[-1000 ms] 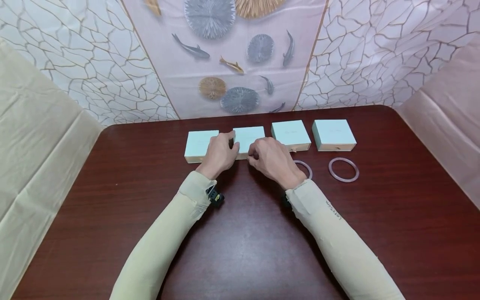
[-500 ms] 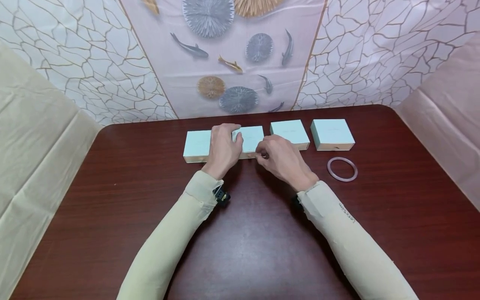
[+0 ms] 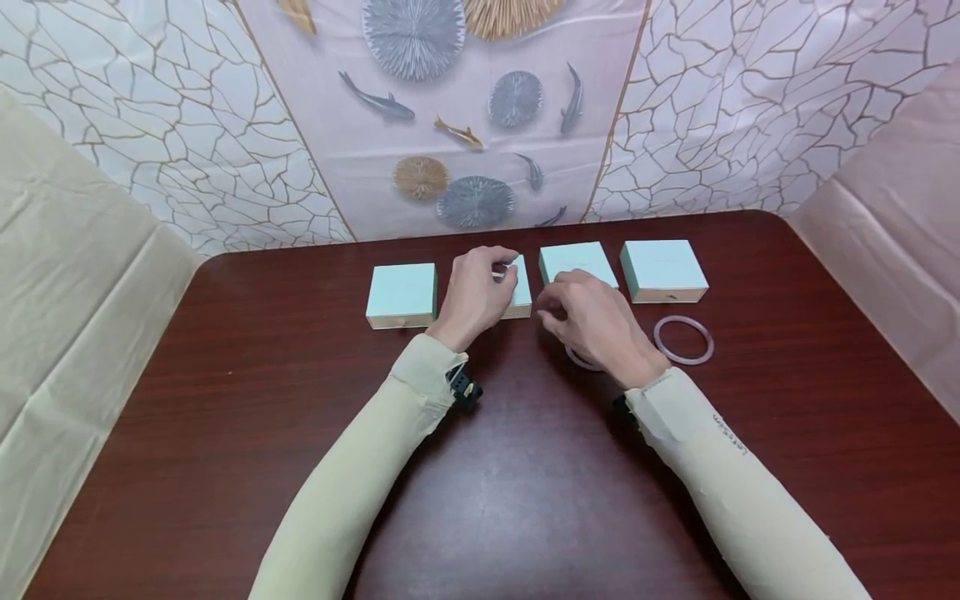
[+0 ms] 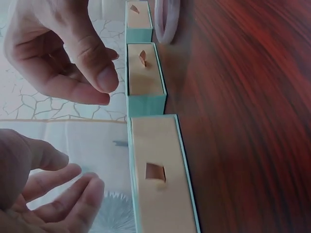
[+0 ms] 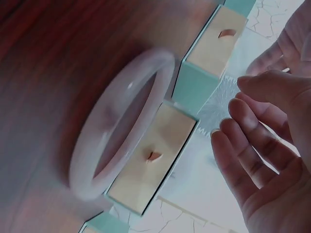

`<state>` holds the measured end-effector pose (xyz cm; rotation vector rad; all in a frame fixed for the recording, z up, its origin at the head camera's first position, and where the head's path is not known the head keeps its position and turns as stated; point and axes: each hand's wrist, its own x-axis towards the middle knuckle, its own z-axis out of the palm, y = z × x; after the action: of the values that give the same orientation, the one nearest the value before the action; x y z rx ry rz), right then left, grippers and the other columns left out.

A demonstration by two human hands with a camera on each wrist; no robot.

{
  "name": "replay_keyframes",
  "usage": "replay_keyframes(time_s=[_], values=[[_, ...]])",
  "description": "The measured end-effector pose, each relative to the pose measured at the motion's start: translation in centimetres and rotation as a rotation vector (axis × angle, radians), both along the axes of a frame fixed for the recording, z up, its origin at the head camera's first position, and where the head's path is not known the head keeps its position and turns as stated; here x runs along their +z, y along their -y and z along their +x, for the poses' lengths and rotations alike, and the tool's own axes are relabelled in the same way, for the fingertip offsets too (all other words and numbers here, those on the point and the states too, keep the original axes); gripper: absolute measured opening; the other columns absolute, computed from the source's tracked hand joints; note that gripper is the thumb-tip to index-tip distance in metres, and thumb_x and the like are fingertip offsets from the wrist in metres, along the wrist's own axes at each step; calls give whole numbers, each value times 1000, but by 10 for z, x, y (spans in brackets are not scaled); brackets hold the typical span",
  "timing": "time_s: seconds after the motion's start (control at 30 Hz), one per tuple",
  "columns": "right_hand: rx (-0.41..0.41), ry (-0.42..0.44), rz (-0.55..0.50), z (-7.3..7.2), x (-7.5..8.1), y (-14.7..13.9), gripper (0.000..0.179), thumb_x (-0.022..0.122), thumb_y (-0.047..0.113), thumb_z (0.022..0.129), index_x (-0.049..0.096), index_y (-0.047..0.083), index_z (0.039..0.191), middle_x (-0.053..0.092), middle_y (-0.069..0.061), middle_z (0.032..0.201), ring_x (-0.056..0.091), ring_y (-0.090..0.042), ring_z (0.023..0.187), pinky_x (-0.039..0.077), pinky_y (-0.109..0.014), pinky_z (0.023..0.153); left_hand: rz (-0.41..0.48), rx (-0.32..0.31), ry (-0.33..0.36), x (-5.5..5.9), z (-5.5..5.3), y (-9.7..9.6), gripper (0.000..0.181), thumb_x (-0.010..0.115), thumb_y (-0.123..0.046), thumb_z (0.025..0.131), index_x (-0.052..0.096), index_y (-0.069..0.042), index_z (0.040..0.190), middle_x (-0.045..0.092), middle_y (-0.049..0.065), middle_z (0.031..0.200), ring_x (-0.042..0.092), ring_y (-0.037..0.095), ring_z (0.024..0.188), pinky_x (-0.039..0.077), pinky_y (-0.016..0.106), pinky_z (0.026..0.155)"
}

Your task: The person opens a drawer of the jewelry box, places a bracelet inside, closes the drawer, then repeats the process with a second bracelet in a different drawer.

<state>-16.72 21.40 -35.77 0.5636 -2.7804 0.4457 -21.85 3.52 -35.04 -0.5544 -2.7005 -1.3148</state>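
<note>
My left hand (image 3: 480, 292) hovers over the second pale green drawer box from the left (image 3: 519, 287), covering part of it. Its fingers, seen in the left wrist view, are relaxed with nothing between them. My right hand (image 3: 596, 321) is in front of the third box (image 3: 576, 260), loosely curled and holding nothing. Partly hidden beneath it is a pale lilac bangle (image 5: 90, 150), lying on the table before that box. In the right wrist view the third box's beige drawer front (image 5: 138, 179) shows a small brown pull tab (image 5: 154, 156).
Another pale green box (image 3: 401, 290) stands at the left end of the row. At the right end is one more box (image 3: 663, 265), with a second lilac bangle (image 3: 660, 346) in front of it. A patterned cloth (image 3: 480, 150) hangs behind the dark wooden table (image 3: 487, 500).
Both hands have moved right along the row. My left hand has uncovered the first box and now overlaps the second; my right hand has shifted from the second box to before the third.
</note>
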Motion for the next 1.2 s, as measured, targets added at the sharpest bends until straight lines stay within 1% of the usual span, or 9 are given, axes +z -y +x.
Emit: replay_keyframes(time_s=[0.27,0.47,0.53,0.63,0.7,0.77,0.83,0.9,1.2], values=[[-15,-37,20,-1,-3,-16,4,75,9,87,77,10,90,68,-3,86,63,-22,86,54,-37,71,34,-39,28,-3,1,-13,27,57,-13,102,74,-8,122,76,6,112,73,16,92,57,28,82],[-3,-26,2,-1,-5,-30,11,73,8,88,79,7,98,71,-5,91,66,-24,92,56,-41,76,17,-78,93,2,5,-24,28,57,-15,103,72,-6,126,76,6,111,71,14,95,56,28,84],[-7,-30,1,-1,-6,-35,11,73,8,88,78,6,97,71,-6,90,66,-24,92,56,-42,77,7,-78,81,3,5,-29,27,57,-14,103,72,-6,124,75,6,111,71,14,97,56,28,85],[-25,-32,4,-1,-8,-43,11,75,9,87,78,6,96,70,-6,90,66,-25,92,56,-44,78,-12,-57,57,3,3,-36,22,56,-12,102,75,-6,113,73,1,99,66,11,89,52,24,79],[-36,-30,4,-1,-9,-47,11,76,10,87,78,5,96,70,-6,90,66,-26,92,56,-45,78,-28,-50,49,3,2,-40,20,55,-10,101,73,-6,94,63,-2,78,55,11,71,45,23,67],[-49,-27,-5,-1,-8,-51,11,76,9,86,78,5,96,70,-7,90,66,-26,92,55,-45,79,-46,-45,47,3,1,-45,27,54,-9,101,62,-8,75,43,-4,63,37,10,59,33,23,58],[-57,-24,-16,-1,-8,-54,10,76,7,87,78,5,96,70,-7,91,66,-27,93,55,-45,80,-55,-44,51,1,0,-48,38,53,-8,101,46,-12,63,27,-4,58,23,11,54,25,24,53],[-64,-21,-23,-2,-7,-56,9,76,8,87,79,5,96,71,-8,92,66,-27,94,55,-45,81,-63,-39,53,0,-1,-52,46,53,-9,101,34,-14,60,19,-4,57,17,11,52,21,24,52],[-68,22,-7,-8,-7,-58,11,77,9,87,78,5,96,71,-8,95,65,-29,99,54,-46,84,-155,43,62,-7,-5,-66,48,55,-13,103,32,-15,61,27,-2,54,33,14,46,30,23,48]])
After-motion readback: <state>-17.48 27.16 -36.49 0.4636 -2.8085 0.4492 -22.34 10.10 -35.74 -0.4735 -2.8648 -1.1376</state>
